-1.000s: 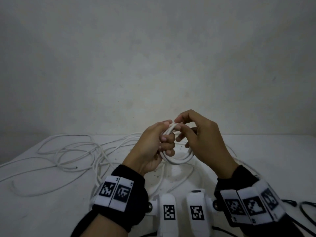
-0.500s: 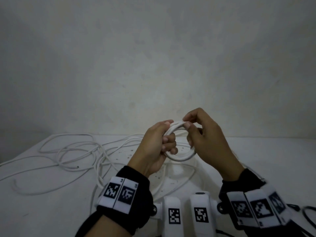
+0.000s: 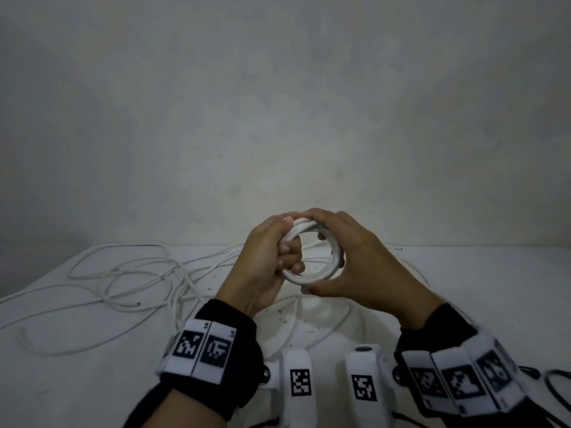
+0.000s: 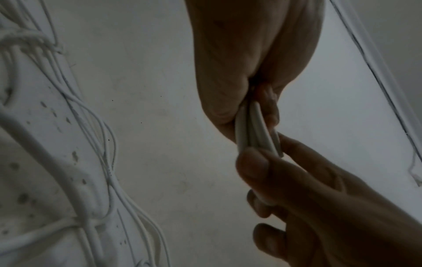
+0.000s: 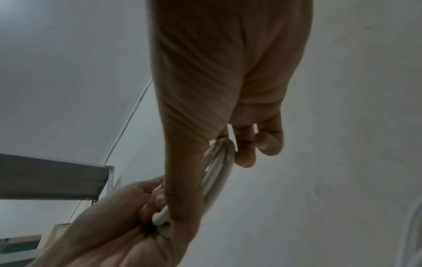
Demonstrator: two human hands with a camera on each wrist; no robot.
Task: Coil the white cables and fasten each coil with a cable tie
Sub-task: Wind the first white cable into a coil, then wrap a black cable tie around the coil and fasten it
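A small round coil of white cable [image 3: 312,274] is held up above the table in front of me. My left hand [image 3: 278,254] grips the coil's left side with fingers curled through the ring. My right hand [image 3: 340,257] wraps round the right side, thumb under the bottom and fingers over the top. The left wrist view shows the coil's strands [image 4: 255,130] edge-on, pinched between both hands. The right wrist view shows the coil [image 5: 219,171] edge-on as well. No cable tie is visible.
Loose white cables [image 3: 123,279] lie tangled over the left and middle of the white table [image 3: 77,381]. A black cable [image 3: 556,384] sits at the right edge. A plain wall stands behind. A grey shelf [image 5: 52,177] shows in the right wrist view.
Both hands rose slightly. My right hand went from pinching the top of the coil to wrapping round its right side, thumb underneath. The coil now faces me more as a ring.
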